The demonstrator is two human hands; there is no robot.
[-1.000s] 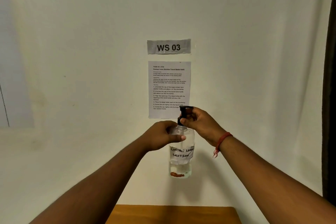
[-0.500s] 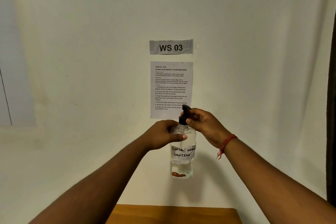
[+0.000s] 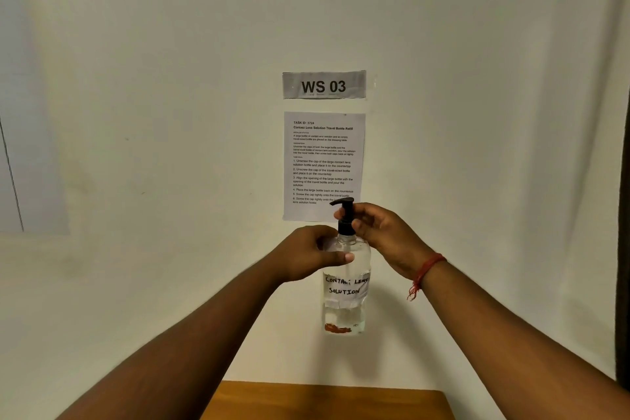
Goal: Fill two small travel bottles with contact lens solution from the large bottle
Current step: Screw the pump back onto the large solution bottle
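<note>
The large clear bottle (image 3: pixel 345 303), with a white label handwritten "Contact lens solution", is held upright in the air in front of the wall. My left hand (image 3: pixel 312 256) is wrapped around its shoulder. On top sits its black pump cap (image 3: pixel 345 216), spout pointing left, and my right hand (image 3: pixel 383 235) grips the pump's collar and stem from the right. A little liquid shows in the bottom of the bottle. No small travel bottles are in view.
A wooden tabletop (image 3: pixel 327 401) shows only as a strip at the bottom edge, well below the bottle. On the white wall behind hang a "WS 03" sign (image 3: pixel 324 84) and a printed task sheet (image 3: pixel 324 160).
The pump spout now points left and shows in full, where earlier my right fingers covered it. My right hand has shifted its grip around the cap. The bottle stays at the same height.
</note>
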